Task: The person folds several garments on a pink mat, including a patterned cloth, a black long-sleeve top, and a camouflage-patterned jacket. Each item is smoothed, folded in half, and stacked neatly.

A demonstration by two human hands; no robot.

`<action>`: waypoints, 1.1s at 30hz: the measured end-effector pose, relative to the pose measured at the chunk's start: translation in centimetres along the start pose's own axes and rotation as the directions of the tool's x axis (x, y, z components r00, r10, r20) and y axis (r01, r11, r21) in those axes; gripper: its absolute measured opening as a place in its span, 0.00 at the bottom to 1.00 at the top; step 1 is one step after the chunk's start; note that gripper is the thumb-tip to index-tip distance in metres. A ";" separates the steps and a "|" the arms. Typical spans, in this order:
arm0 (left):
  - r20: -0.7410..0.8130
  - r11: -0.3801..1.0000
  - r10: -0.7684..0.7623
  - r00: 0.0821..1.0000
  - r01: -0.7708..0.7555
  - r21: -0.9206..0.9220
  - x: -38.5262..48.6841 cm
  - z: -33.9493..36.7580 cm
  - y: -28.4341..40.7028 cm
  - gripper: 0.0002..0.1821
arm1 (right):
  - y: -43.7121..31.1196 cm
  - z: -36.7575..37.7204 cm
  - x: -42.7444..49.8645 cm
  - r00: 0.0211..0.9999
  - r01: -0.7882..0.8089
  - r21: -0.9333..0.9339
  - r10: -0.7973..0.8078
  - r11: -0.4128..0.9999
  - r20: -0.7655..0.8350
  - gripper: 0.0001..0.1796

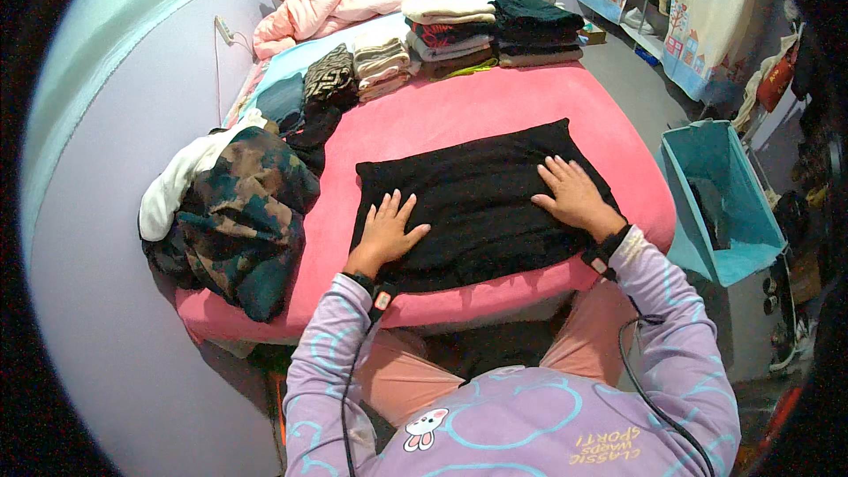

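A black cloth garment (464,212) lies spread in a rough rectangle on the pink bed cover (404,126), its long side across in front of me. My left hand (387,232) rests palm down on its left part, fingers spread. On the right part, near the far right corner, my right hand (573,195) also lies flat with the fingers apart. Neither hand grips anything. Faint creases run across the black cloth between my hands. What kind of garment it is cannot be told.
A camouflage garment (238,205) and a white cloth (179,179) are heaped at the left. Folded clothes (450,26) and a dark folded stack (536,26) stand at the far side, before a pink quilt (358,0). A teal fabric bin (722,205) stands at the right.
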State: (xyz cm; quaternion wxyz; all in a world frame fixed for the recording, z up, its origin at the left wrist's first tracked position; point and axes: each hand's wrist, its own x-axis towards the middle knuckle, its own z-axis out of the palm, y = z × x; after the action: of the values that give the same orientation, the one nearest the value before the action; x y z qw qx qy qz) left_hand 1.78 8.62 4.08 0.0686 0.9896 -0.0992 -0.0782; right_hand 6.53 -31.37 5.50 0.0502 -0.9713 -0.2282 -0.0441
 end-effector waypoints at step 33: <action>-0.483 0.871 -0.150 0.863 -0.117 -0.478 6.0 4.5 -10.8 0.20 | 7.5 2.9 4.9 0.994 -0.078 0.153 0.088 0.985 -0.064 0.32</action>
State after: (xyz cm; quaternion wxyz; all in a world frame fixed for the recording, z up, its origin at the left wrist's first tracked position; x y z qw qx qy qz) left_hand 8.80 17.37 -2.78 0.3407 0.9252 -0.0457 0.1605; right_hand 14.42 -35.62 2.56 0.1332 -0.9713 -0.1882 -0.0590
